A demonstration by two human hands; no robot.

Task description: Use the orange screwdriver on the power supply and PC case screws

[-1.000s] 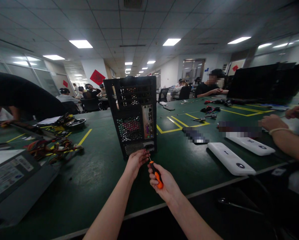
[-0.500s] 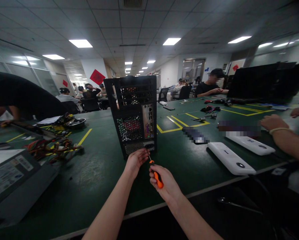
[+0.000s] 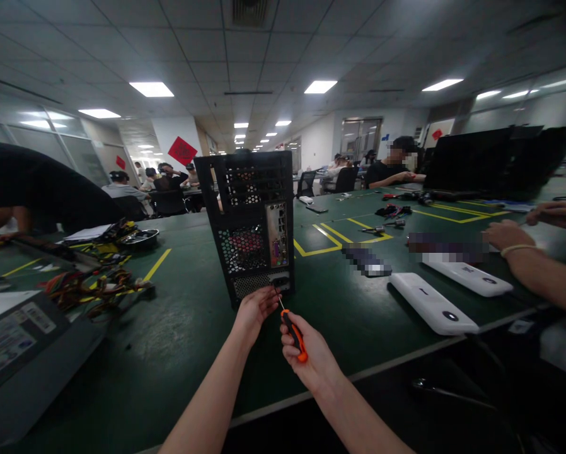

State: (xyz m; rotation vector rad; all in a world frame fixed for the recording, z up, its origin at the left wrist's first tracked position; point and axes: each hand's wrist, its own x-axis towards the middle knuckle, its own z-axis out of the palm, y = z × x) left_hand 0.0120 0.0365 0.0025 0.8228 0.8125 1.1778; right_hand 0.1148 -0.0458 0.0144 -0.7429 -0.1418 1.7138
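Near the black computer tower's [image 3: 248,217] lower rear, I have the right hand [image 3: 311,347] wrapped round an orange-and-black screwdriver [image 3: 296,339], the left hand [image 3: 257,310] half-curled beside its shaft [image 3: 280,302], any grip unclear.

The screwdriver [image 3: 294,332] was orange and black, the computer case [image 3: 246,214] black, the tabletop [image 3: 179,353] green with yellow lines [image 3: 157,265].

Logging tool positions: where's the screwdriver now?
Head view, lower middle: the screwdriver is in the right hand, just right of the left hand, in front of the black computer case.
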